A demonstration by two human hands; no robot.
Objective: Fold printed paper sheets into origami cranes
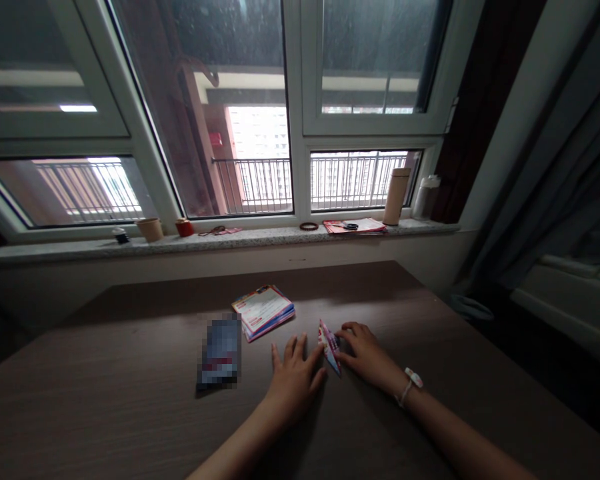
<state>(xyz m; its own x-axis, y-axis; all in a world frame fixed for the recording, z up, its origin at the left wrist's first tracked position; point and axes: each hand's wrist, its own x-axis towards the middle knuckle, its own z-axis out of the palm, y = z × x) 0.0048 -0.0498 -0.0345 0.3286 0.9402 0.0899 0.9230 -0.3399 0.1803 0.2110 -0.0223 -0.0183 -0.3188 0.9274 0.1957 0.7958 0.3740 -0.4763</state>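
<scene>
A small folded piece of colourful printed paper, long and pointed at both ends, stands on the brown table between my two hands. My left hand rests on the tabletop with its fingers spread, the index fingertip against the paper's left side. From the right, my right hand has its fingers and thumb bent in on the paper's right edge; the fingertips are partly hidden behind it. A white bracelet circles my right wrist.
Beyond my left hand lies a stack of printed sheets. Left of it is a blurred dark blue item. The window sill carries a paper cup, a red spool, scissors on red papers, and two bottles.
</scene>
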